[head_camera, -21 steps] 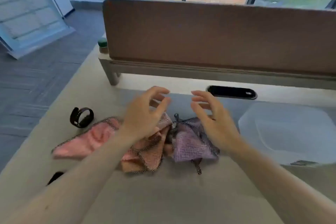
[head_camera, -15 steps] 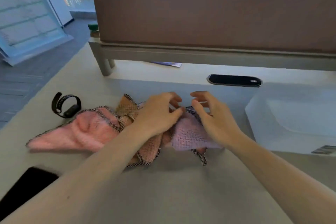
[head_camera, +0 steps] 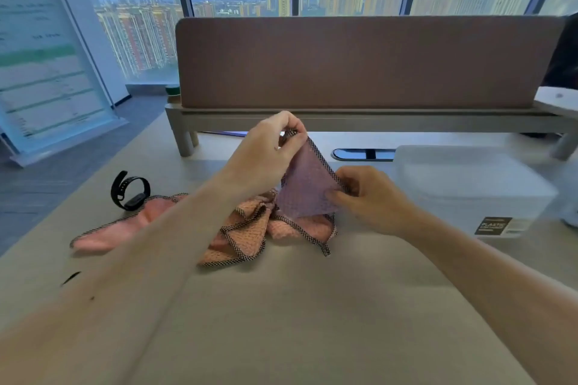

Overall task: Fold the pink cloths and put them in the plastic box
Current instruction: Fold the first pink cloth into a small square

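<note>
Nearest you, the table [head_camera: 281, 322] is running out between your forearms, giving you a flat place for folding. Just beyond, the pile [head_camera: 247, 228] of pink cloths is lying crumpled, one of them stretching flat to the left, all waiting their turn. Above the pile you are holding one mauve-pink cloth [head_camera: 305, 187] lifted up. Your left hand [head_camera: 266, 153] is pinching its top corner high and your right hand [head_camera: 369, 200] is pinching a lower corner. The hands are apart, and the edge between them is pulling taut. That grip, I judge, is letting the cloth hang open so you can find its shape before laying it down; no fold is made yet. The box [head_camera: 469, 184] is sitting at your right, near the right hand and handy for dropping folded cloths in, though its lid appears to be on. A watch [head_camera: 129, 191] is lying left of the pile. Farther back, the divider [head_camera: 359, 62] is closing off the desk.
</note>
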Tool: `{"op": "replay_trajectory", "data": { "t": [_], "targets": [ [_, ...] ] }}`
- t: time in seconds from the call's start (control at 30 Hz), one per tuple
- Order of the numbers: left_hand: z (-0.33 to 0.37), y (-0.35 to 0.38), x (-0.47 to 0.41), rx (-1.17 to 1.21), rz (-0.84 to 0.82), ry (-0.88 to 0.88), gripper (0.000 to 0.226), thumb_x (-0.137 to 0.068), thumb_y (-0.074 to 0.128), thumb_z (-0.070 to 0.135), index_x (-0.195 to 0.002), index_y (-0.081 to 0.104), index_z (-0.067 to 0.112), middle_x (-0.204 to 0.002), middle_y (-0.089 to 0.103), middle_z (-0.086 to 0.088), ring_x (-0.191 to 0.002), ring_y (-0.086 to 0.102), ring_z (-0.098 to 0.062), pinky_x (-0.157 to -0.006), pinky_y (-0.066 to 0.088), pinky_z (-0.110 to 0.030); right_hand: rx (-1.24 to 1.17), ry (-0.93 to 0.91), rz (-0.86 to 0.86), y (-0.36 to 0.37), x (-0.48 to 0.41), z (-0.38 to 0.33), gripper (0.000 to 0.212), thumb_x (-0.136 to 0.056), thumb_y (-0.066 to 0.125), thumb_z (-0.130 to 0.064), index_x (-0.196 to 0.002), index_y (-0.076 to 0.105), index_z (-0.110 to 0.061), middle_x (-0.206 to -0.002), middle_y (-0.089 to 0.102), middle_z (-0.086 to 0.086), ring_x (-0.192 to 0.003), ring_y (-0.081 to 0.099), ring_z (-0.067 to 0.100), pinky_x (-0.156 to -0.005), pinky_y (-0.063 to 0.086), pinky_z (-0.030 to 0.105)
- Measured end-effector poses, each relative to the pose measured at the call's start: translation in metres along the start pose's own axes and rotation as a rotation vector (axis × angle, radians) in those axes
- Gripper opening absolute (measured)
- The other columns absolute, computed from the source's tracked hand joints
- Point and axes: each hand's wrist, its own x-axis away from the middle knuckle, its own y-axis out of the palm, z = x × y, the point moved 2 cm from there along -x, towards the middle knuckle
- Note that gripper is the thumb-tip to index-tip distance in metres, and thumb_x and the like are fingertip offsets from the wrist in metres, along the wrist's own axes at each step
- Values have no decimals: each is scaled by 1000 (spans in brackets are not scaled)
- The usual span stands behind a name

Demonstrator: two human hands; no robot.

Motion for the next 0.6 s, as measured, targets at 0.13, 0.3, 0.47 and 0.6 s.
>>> {"op": "replay_trajectory", "data": {
  "t": [0.13,0.3,0.47,0.6],
  "targets": [
    [54,-45,-6,23,132,96,9,-105,51,26,-101,59,24,-90,62,14,-80,60,6,-73,47,-10,-40,-136,103,-46,7,-34,15,-94,64,-25,-84,57,-17,-74,55,-14,-66,49,8,-66,43,36],
    [117,-80,1,70,236,145,3,-100,61,25,-100,63,25,-94,62,21,-86,57,18,-75,40,1,-170,-243,103,-89,27,-97,53,-89,77,-31,-135,51,-29,-131,59,-12,-119,59,2,-97,50,20],
    [162,-95,28,177,85,130,8,-96,68,27,-90,65,31,-89,67,14,-74,62,12,-64,44,-4,-465,-246,-42,-115,58,-158,31,-93,71,-11,-123,63,-6,-110,71,27,-96,72,24,-89,60,33],
    [175,-99,64,307,-101,16,18,-89,74,35,-100,70,21,-89,73,9,-80,67,6,-70,50,-12,-341,-247,-70,-129,83,-177,23,-97,67,-25,-103,71,-4,-89,65,37,-77,58,24,-75,53,39]
  ]
}}
